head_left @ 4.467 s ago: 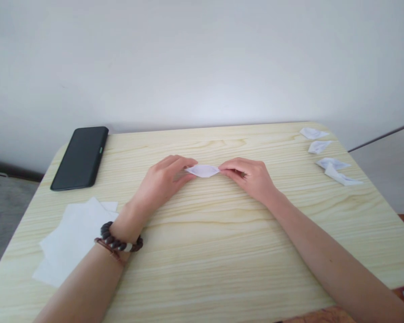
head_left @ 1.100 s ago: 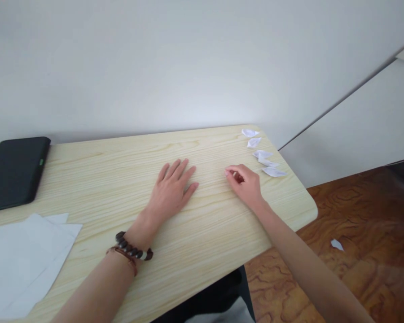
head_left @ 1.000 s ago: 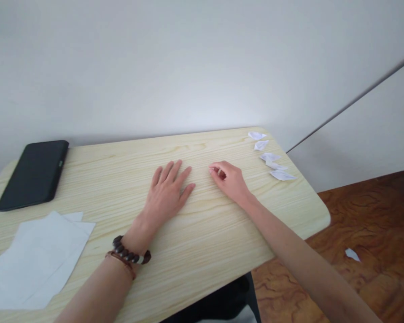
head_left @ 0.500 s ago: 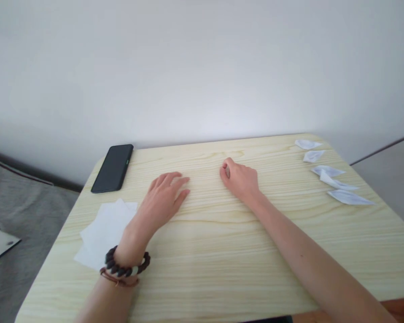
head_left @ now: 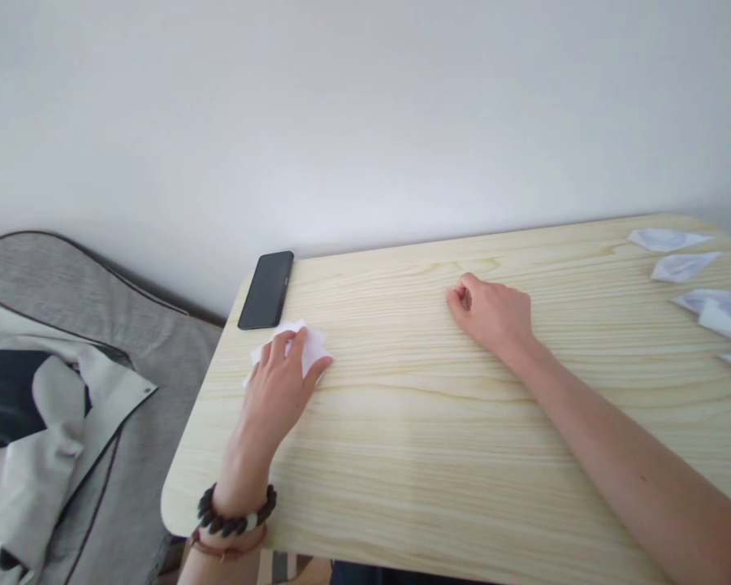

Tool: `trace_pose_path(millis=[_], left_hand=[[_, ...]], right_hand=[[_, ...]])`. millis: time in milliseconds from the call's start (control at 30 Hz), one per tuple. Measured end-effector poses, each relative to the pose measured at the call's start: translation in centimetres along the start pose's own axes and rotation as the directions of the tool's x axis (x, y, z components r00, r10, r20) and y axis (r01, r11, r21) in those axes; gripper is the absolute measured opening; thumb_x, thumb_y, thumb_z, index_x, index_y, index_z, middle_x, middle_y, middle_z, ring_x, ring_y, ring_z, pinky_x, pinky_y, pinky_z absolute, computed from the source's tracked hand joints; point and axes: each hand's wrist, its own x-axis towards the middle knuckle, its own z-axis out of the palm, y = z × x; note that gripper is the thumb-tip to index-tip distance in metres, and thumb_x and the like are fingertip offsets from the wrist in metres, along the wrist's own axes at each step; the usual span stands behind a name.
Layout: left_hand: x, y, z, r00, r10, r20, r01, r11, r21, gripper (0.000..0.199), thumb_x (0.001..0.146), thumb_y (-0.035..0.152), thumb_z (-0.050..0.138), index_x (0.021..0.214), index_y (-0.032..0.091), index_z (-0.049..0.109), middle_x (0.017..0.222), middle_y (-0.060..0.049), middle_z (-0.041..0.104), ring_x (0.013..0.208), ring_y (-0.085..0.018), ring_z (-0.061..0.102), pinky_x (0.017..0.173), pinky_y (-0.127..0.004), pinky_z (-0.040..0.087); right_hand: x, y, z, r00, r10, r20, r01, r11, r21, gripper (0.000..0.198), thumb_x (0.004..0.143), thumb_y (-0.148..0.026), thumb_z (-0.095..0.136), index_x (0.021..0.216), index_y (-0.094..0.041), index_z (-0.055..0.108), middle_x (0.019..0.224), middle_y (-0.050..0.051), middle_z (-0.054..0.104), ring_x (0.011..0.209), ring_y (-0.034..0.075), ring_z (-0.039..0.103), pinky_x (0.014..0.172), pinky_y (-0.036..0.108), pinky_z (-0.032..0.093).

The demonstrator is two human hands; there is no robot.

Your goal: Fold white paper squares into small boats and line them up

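Note:
My left hand (head_left: 277,380) rests on a small pile of white paper sheets (head_left: 313,345), its fingers apart and the thumb stretched to the pile's right edge. The hand covers much of the paper. A dark beaded bracelet and a brown cord circle the left wrist. Farther right, my right hand (head_left: 496,315) lies on the wooden table (head_left: 390,455), curled into a loose fist. Nothing shows in the gap between its thumb and fingers. Several folded white paper pieces (head_left: 685,266) lie in a column beyond it at the right side.
A black phone (head_left: 266,290) lies at the table's back left corner, just behind the paper pile. A grey cushioned seat (head_left: 164,349) with a pale garment (head_left: 42,487) on it stands left of the table. A white wall (head_left: 402,122) rises behind.
The view has turned left. My left hand has moved back from the bare table onto the paper pile. My right hand keeps its fist in about the same place.

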Motion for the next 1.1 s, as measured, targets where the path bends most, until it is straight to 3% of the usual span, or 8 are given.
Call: trace_pose_path(millis=[133,367,600,700,933,1033,1100], left_hand=[[0.0,0.1,0.0,0.998,-0.001,-0.065,-0.005,0.995,-0.098,0.046,0.092,0.044,0.049,0.128,0.016,0.053,0.135,-0.013,0.054,0.120,-0.032,0.053,0.099,-0.046,0.046],[-1.8,-1.8,0.9,0.988,-0.062,-0.141,0.033,0.979,-0.203,0.038,0.092,0.035,0.051,0.125,0.018,0.060,0.130,-0.010,0.062,0.120,-0.027,0.058,0.099,-0.040,0.048],[-2.1,-1.3,-0.2,0.916,-0.279,-0.288,0.221,0.950,-0.219,0.028,0.082,0.017,0.053,0.104,0.023,0.069,0.101,-0.003,0.074,0.092,-0.023,0.069,0.079,-0.032,0.052],[-1.5,-1.0,-1.3,0.901,-0.218,-0.374,0.140,0.964,-0.226,0.036,0.076,0.007,0.053,0.106,0.023,0.066,0.100,-0.001,0.073,0.091,-0.020,0.069,0.082,-0.029,0.051],[0.5,0.7,-3.9,0.820,-0.036,-0.572,-0.146,0.952,-0.269,0.038,0.084,0.009,0.054,0.118,0.025,0.061,0.108,-0.001,0.073,0.102,-0.017,0.068,0.093,-0.027,0.049],[2.9,2.5,-4.9,0.861,0.036,-0.508,-0.296,0.846,-0.443,0.044,0.083,0.010,0.058,0.123,0.024,0.055,0.117,-0.002,0.069,0.106,-0.017,0.067,0.092,-0.027,0.051],[5.0,3.7,-5.1,0.896,0.086,-0.437,-0.368,0.695,-0.618,0.042,0.081,0.012,0.061,0.121,0.022,0.055,0.117,-0.004,0.069,0.103,-0.018,0.068,0.087,-0.027,0.053]], right_hand=[[-0.1,0.1,0.1,1.000,-0.009,-0.014,0.009,1.000,-0.005,0.028,0.090,-0.039,0.042,0.083,-0.021,0.063,0.070,0.005,0.069,0.060,0.019,0.059,0.053,0.028,0.018],[-0.3,0.3,0.1,0.999,-0.022,-0.026,0.022,1.000,0.001,0.028,0.089,-0.039,0.042,0.081,-0.021,0.062,0.068,0.003,0.067,0.057,0.017,0.056,0.051,0.028,0.018],[-0.3,0.2,-0.1,1.000,-0.012,-0.009,0.012,1.000,0.008,0.027,0.089,-0.038,0.042,0.081,-0.021,0.062,0.068,0.003,0.067,0.057,0.018,0.057,0.052,0.027,0.017],[-0.3,0.2,-0.2,1.000,-0.009,0.003,0.009,1.000,0.022,0.027,0.089,-0.038,0.041,0.080,-0.022,0.061,0.068,0.003,0.067,0.057,0.018,0.057,0.052,0.027,0.018],[-0.3,0.2,-0.1,1.000,-0.017,-0.004,0.017,0.998,0.059,0.025,0.089,-0.038,0.043,0.079,-0.022,0.060,0.067,0.002,0.067,0.060,0.018,0.059,0.052,0.027,0.018],[-0.3,0.4,-0.1,0.999,-0.037,-0.014,0.038,0.991,0.130,0.023,0.089,-0.037,0.046,0.078,-0.022,0.060,0.067,0.001,0.066,0.061,0.018,0.059,0.053,0.026,0.020],[-0.2,0.7,-0.1,0.999,-0.040,-0.033,0.046,0.978,0.205,0.022,0.088,-0.037,0.047,0.077,-0.022,0.059,0.066,0.000,0.066,0.062,0.018,0.059,0.054,0.026,0.024]])
